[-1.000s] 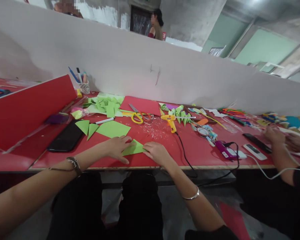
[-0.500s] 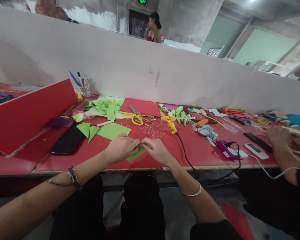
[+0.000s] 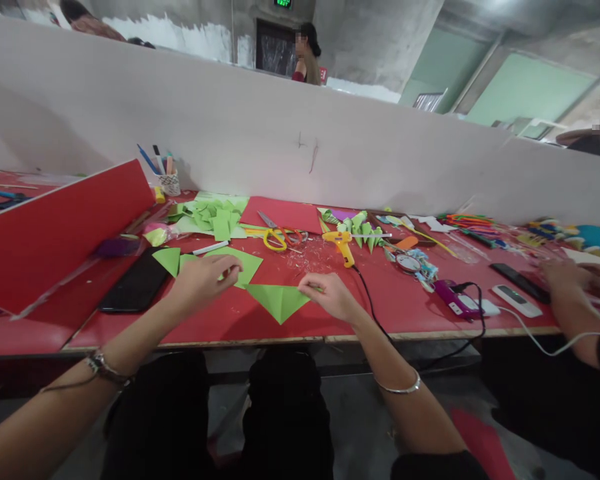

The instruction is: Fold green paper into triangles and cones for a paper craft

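Observation:
A creased green paper piece (image 3: 280, 305) hangs point-down near the table's front edge, a fold running down its middle. My right hand (image 3: 330, 297) pinches its right corner between thumb and fingers. Apart from the paper's left corner, my left hand (image 3: 203, 280) hovers with loosely curled fingers and nothing visible in them. Behind that hand lies a larger green sheet (image 3: 250, 263), partly covered. A green folded piece (image 3: 167, 260) rests over the edge of a black phone (image 3: 135, 283), and a white pen (image 3: 210, 247) lies close by.
Yellow-handled scissors (image 3: 275, 239) and a yellow glue gun (image 3: 343, 247) with a black cord lie beyond my hands. Green paper cones (image 3: 365, 230) sit behind the gun. A red board (image 3: 65, 233) leans at left. At right are a purple power adapter (image 3: 453, 300) and a co-worker's hands (image 3: 565, 277).
My left hand has let go of the green paper and moved left. My right hand has shifted slightly right with its corner, and the paper now shows spread out between the hands.

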{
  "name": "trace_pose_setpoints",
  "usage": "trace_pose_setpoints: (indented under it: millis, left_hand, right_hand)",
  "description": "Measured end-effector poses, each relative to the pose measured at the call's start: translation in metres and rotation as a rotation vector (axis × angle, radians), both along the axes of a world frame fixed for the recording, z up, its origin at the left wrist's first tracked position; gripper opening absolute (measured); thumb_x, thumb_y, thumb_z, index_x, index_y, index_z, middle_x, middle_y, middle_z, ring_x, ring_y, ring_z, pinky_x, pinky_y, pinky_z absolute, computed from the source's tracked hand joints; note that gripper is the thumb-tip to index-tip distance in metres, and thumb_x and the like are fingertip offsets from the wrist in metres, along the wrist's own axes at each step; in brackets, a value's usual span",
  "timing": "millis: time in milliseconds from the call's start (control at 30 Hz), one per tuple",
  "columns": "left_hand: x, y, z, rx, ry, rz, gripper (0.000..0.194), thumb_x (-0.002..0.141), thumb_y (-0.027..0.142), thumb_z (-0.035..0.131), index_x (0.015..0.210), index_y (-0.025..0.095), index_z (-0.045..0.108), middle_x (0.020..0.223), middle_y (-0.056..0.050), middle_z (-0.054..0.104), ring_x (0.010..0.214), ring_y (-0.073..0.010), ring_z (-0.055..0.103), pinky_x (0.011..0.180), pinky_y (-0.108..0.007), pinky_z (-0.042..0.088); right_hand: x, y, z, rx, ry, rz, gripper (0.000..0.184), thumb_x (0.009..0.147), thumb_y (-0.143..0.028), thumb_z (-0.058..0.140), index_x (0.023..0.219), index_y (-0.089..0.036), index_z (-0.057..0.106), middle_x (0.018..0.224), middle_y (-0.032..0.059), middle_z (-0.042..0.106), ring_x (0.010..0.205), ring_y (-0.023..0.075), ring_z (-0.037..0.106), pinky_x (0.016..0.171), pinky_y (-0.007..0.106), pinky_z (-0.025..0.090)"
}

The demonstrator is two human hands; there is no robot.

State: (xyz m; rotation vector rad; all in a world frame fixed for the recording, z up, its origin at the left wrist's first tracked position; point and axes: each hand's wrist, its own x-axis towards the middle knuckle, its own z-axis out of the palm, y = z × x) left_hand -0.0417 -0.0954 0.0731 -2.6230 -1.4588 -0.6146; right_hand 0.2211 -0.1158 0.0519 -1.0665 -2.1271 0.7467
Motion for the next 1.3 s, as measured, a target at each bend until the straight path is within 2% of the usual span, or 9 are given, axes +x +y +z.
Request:
trace_pose_setpoints:
  millis: [100, 233, 467, 567, 833, 967, 1067, 1200, 1300]
  left_hand:
    - [0.014, -0.009, 0.008, -0.145, -0.03, -0.158, 0.027, 0.084, 0.034, 0.038, 0.092, 0.02, 0.059, 0.085, -0.002, 0.066, 0.075, -0.0145, 0.057, 0.059, -0.021, 0.034]
    - [0.024, -0.012, 0.006, -0.298, 0.173, -0.248, 0.032, 0.087, 0.035, 0.034, 0.076, 0.021, 0.061, 0.058, 0.001, 0.059, 0.053, -0.0122, 0.052, 0.047, -0.021, 0.024]
    - [0.032, -0.003, -0.006, -0.29, 0.229, -0.133, 0.031, 0.088, 0.034, 0.034, 0.08, 0.019, 0.06, 0.062, -0.003, 0.061, 0.056, -0.015, 0.054, 0.048, -0.022, 0.021]
    - [0.037, 0.0, -0.007, -0.302, 0.211, -0.096, 0.03, 0.086, 0.035, 0.037, 0.076, 0.019, 0.061, 0.062, -0.003, 0.061, 0.057, -0.0151, 0.054, 0.048, -0.022, 0.02]
    - [0.03, 0.012, -0.016, -0.388, 0.003, -0.158, 0.034, 0.086, 0.037, 0.035, 0.076, 0.019, 0.062, 0.063, 0.0, 0.061, 0.055, -0.0115, 0.051, 0.05, -0.02, 0.025]
    - [0.018, 0.022, -0.007, -0.418, 0.039, -0.18, 0.036, 0.086, 0.039, 0.035, 0.075, 0.019, 0.063, 0.063, 0.0, 0.062, 0.054, -0.0113, 0.05, 0.05, -0.02, 0.025]
    - [0.003, 0.031, 0.004, -0.396, 0.08, -0.165, 0.036, 0.085, 0.04, 0.035, 0.072, 0.019, 0.062, 0.061, 0.0, 0.06, 0.054, -0.0112, 0.048, 0.05, -0.021, 0.024]
    - [-0.007, 0.036, 0.014, -0.439, 0.068, -0.145, 0.037, 0.084, 0.041, 0.035, 0.071, 0.019, 0.062, 0.062, 0.001, 0.06, 0.054, -0.0107, 0.048, 0.05, -0.02, 0.026]
    - [0.003, 0.033, 0.014, -0.472, 0.05, -0.211, 0.035, 0.084, 0.039, 0.037, 0.072, 0.019, 0.063, 0.061, 0.002, 0.06, 0.055, -0.0099, 0.048, 0.051, -0.02, 0.026]
  right_hand:
    - [-0.006, 0.001, 0.002, -0.023, -0.027, 0.046, 0.027, 0.085, -0.037, 0.044, 0.073, -0.016, 0.057, 0.062, -0.0017, 0.054, 0.054, 0.0083, 0.044, 0.055, 0.019, 0.032]
    - [-0.009, 0.007, 0.005, 0.02, -0.134, 0.052, 0.027, 0.086, -0.035, 0.042, 0.077, -0.017, 0.059, 0.066, -0.0009, 0.058, 0.057, 0.0089, 0.047, 0.056, 0.02, 0.031]
    - [-0.03, 0.013, 0.005, 0.383, -0.407, 0.045, 0.018, 0.084, -0.025, 0.045, 0.08, -0.016, 0.06, 0.079, 0.0048, 0.061, 0.075, 0.0142, 0.05, 0.068, 0.025, 0.031]
    - [-0.046, 0.015, -0.003, 0.379, -0.433, 0.003, 0.011, 0.079, -0.018, 0.047, 0.075, -0.016, 0.057, 0.068, 0.0019, 0.058, 0.063, 0.0117, 0.048, 0.059, 0.023, 0.028]
    - [-0.039, 0.031, -0.016, 0.253, -0.332, -0.097, 0.009, 0.07, -0.015, 0.046, 0.065, -0.019, 0.053, 0.054, -0.0045, 0.049, 0.051, 0.0073, 0.041, 0.051, 0.02, 0.021]
    - [-0.013, 0.038, -0.022, 0.214, -0.319, -0.125, 0.009, 0.069, -0.013, 0.045, 0.065, -0.018, 0.052, 0.052, -0.0056, 0.046, 0.048, 0.0063, 0.037, 0.049, 0.019, 0.021]
    - [0.009, 0.043, -0.03, 0.214, -0.321, -0.235, 0.01, 0.07, -0.014, 0.045, 0.062, -0.018, 0.05, 0.051, -0.0051, 0.045, 0.047, 0.007, 0.037, 0.049, 0.019, 0.021]
    - [0.017, 0.042, -0.028, 0.267, -0.182, -0.363, 0.015, 0.078, -0.015, 0.04, 0.069, -0.017, 0.052, 0.06, -0.0014, 0.051, 0.055, 0.0101, 0.045, 0.057, 0.02, 0.032]
    - [0.0, 0.032, -0.013, 0.368, -0.102, -0.247, 0.016, 0.082, -0.02, 0.04, 0.088, -0.016, 0.055, 0.083, 0.005, 0.058, 0.079, 0.0145, 0.051, 0.072, 0.024, 0.037]
